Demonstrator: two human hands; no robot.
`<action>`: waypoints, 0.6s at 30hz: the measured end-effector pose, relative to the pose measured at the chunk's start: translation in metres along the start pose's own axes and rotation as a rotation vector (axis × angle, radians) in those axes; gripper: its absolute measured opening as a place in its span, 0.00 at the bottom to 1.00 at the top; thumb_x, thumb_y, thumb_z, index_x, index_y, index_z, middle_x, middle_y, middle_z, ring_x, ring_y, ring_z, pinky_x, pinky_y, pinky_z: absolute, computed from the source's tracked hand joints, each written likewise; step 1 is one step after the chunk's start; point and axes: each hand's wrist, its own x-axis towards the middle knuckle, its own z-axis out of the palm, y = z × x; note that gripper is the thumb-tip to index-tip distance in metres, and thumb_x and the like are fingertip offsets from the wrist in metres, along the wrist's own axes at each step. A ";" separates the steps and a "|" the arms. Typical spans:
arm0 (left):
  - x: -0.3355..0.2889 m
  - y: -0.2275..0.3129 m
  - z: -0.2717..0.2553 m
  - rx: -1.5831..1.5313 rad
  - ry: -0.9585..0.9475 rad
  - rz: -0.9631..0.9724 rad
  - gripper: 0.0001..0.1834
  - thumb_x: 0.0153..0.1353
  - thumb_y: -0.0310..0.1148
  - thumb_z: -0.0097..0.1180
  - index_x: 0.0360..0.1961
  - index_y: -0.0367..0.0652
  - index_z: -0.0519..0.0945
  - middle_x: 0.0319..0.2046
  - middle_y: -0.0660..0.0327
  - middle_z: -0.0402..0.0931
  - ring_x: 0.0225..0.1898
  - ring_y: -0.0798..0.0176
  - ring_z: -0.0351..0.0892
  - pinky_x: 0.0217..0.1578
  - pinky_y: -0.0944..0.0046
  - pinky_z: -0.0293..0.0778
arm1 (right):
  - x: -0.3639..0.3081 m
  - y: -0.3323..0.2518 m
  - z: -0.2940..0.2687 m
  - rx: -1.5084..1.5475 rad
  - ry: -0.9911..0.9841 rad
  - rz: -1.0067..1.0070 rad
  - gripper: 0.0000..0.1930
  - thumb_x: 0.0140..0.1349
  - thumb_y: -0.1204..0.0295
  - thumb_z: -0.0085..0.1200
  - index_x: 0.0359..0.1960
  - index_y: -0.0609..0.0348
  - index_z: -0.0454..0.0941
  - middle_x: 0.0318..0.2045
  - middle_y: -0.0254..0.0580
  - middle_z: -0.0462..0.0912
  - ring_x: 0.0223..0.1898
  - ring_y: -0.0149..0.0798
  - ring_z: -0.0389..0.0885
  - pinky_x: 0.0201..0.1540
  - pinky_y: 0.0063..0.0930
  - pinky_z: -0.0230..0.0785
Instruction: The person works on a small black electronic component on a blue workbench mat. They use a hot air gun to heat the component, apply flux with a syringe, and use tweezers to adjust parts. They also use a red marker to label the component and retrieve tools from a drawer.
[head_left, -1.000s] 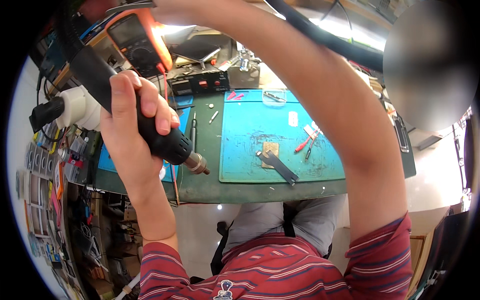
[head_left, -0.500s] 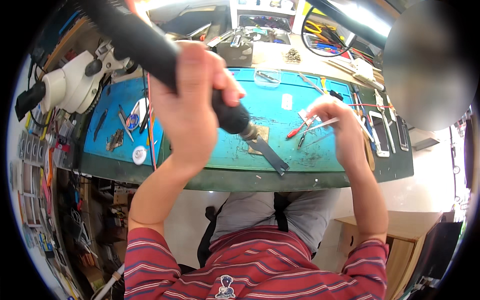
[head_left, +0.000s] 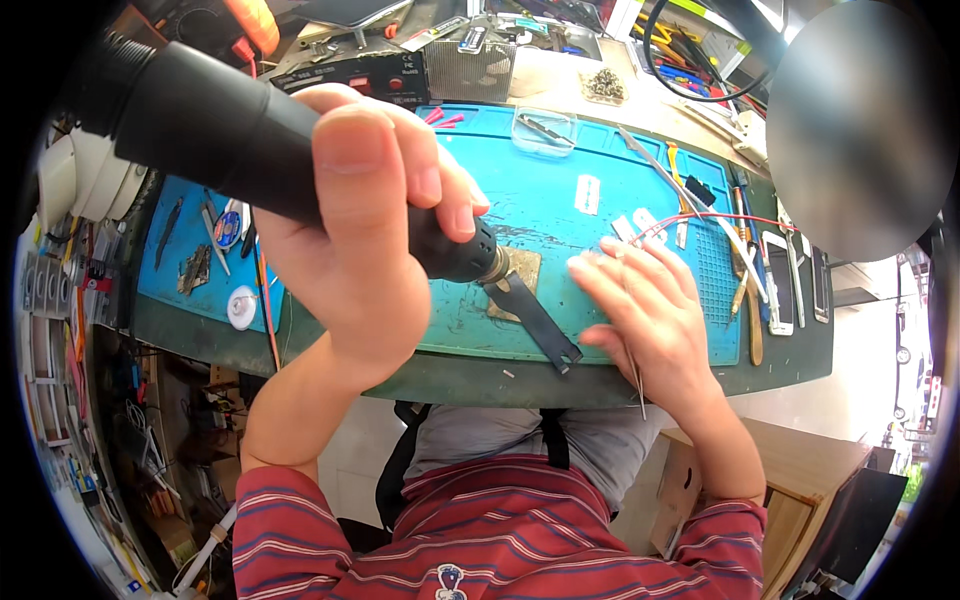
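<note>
Black hot-air gun [head_left: 225, 140] in my left fist [head_left: 362, 222] could, if hot, scorch the strip [head_left: 535, 325] between hands (right hand [head_left: 655, 315] spread, holding tweezers [head_left: 637, 380]).

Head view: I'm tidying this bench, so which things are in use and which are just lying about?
Apparently in use:
- black handpiece, in left grip
- thin tweezers, in right grip
- dark strip, near the nozzle
- tan pad, under the strip's end

Apparently lying about:
- white-framed phone
- clear box
- white spool
</note>
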 end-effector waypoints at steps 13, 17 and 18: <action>-0.001 -0.002 -0.003 0.010 -0.008 -0.093 0.25 0.76 0.63 0.42 0.45 0.51 0.68 0.27 0.69 0.66 0.21 0.71 0.69 0.32 0.63 0.74 | -0.035 -0.031 -0.010 0.462 0.210 0.510 0.39 0.77 0.40 0.36 0.53 0.69 0.82 0.30 0.43 0.82 0.26 0.33 0.77 0.27 0.24 0.68; 0.003 -0.001 -0.001 0.081 0.017 -0.092 0.25 0.76 0.64 0.42 0.46 0.51 0.68 0.28 0.69 0.66 0.21 0.72 0.68 0.31 0.64 0.74 | -0.021 -0.054 0.008 0.712 0.276 0.561 0.23 0.70 0.62 0.62 0.57 0.70 0.80 0.37 0.47 0.86 0.26 0.34 0.79 0.31 0.25 0.74; 0.004 0.000 -0.001 0.086 0.022 -0.093 0.26 0.76 0.64 0.41 0.46 0.52 0.68 0.28 0.70 0.66 0.21 0.72 0.68 0.31 0.64 0.73 | -0.019 -0.052 0.011 0.738 0.250 0.559 0.22 0.68 0.66 0.64 0.58 0.70 0.80 0.37 0.47 0.86 0.26 0.35 0.80 0.32 0.25 0.75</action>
